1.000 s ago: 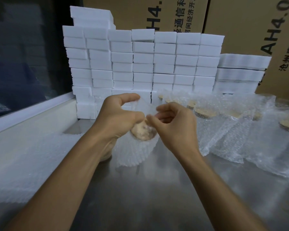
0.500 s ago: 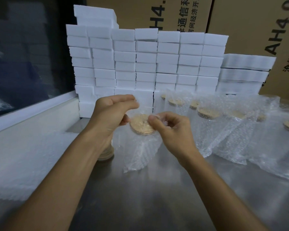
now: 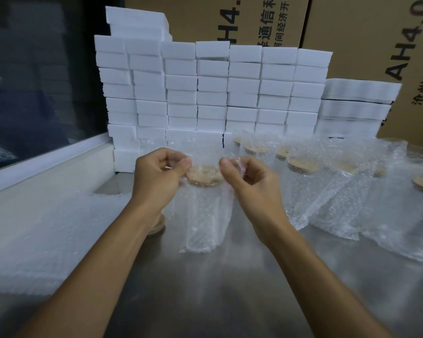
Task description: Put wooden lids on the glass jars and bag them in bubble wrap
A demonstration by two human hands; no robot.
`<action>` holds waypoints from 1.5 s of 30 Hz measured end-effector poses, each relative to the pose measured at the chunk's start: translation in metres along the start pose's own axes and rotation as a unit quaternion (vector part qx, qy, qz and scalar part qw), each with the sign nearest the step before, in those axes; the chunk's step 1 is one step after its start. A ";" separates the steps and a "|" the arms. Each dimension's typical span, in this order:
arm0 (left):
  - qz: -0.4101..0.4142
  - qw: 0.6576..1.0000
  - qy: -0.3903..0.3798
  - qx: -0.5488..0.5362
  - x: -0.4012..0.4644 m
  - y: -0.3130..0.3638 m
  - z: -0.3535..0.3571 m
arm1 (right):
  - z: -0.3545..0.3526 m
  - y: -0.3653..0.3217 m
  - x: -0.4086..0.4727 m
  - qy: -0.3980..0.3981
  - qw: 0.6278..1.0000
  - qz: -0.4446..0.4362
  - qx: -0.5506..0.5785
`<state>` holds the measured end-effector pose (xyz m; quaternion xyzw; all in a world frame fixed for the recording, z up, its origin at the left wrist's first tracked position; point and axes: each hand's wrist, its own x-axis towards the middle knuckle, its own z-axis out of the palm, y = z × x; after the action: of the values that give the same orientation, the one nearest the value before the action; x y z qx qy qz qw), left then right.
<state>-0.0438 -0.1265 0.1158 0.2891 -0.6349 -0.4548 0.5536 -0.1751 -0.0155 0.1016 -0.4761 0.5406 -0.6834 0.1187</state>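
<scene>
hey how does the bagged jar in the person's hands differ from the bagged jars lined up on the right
The held jar stands upright between both hands; the bagged jars on the right lean or lie in a row, touched by no hand. The left hand and right hand pinch the held jar's bag mouth apart; whether the row's bags are closed is unclear. Shared: wooden lids, clear bubble wrap bags, same steel table.

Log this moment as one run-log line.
left hand: pinches bubble wrap bag mouth | right hand: pinches opposite edge | jar's wooden lid: inside bag | phase: bagging
</scene>
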 end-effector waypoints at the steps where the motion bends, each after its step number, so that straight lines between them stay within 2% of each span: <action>1: -0.002 1.000 0.014 -0.013 0.001 -0.002 -0.001 | -0.003 0.002 0.000 -0.041 0.998 0.014 -0.035; 3: -0.011 0.999 0.032 -0.016 0.002 -0.004 -0.001 | -0.007 0.010 0.000 -0.133 0.985 0.052 -0.093; 5: -0.019 0.999 0.030 -0.010 0.002 -0.005 0.000 | -0.008 0.021 -0.003 -0.181 0.975 0.083 -0.098; 9: -0.043 0.999 0.001 -0.028 0.000 -0.004 0.001 | 0.002 0.050 -0.015 -0.171 0.975 0.098 -0.105; 13: -0.118 0.972 -0.201 0.019 -0.007 -0.016 0.001 | 0.012 0.062 -0.020 -0.125 0.986 0.077 -0.083; 15: -0.103 0.961 -0.255 0.023 -0.010 -0.024 0.004 | 0.016 0.064 -0.021 -0.119 0.988 0.062 -0.080; 18: -0.065 0.975 -0.210 0.024 -0.013 -0.032 0.009 | 0.019 0.065 -0.025 -0.113 0.988 0.056 -0.092; 22: -0.096 0.992 -0.083 0.018 -0.011 -0.036 0.013 | 0.021 0.076 -0.034 -0.108 0.981 0.072 -0.142; 25: -0.095 0.994 -0.037 0.043 -0.016 -0.034 0.021 | 0.025 0.083 -0.042 -0.087 0.978 0.091 -0.168; 27: -0.082 0.992 -0.038 0.085 -0.023 -0.033 0.028 | 0.025 0.085 -0.042 -0.057 0.978 0.089 -0.178; 29: -0.061 0.993 -0.056 0.082 -0.027 -0.033 0.035 | 0.022 0.088 -0.038 -0.019 0.977 0.096 -0.187; 32: -0.086 0.991 -0.099 0.040 -0.030 -0.037 0.038 | 0.008 0.094 -0.031 0.041 0.970 0.126 -0.204; 34: -0.100 0.987 -0.113 0.059 -0.028 -0.039 0.036 | -0.003 0.099 -0.025 0.090 0.963 0.132 -0.215; 36: -0.089 0.987 -0.096 0.096 -0.023 -0.043 0.031 | -0.010 0.103 -0.018 0.130 0.955 0.128 -0.233; 40: -0.033 0.986 -0.068 0.149 -0.008 -0.041 0.016 | -0.011 0.108 -0.005 0.147 0.933 0.162 -0.286; 45: -0.017 0.973 -0.048 0.224 0.009 -0.040 -0.006 | -0.010 0.111 0.005 0.162 0.919 0.184 -0.308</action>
<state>-0.0455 -0.1520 0.0838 0.3945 -0.7411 -0.3239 0.4362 -0.2245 -0.0554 0.0102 -0.2639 0.8142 -0.5172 0.0004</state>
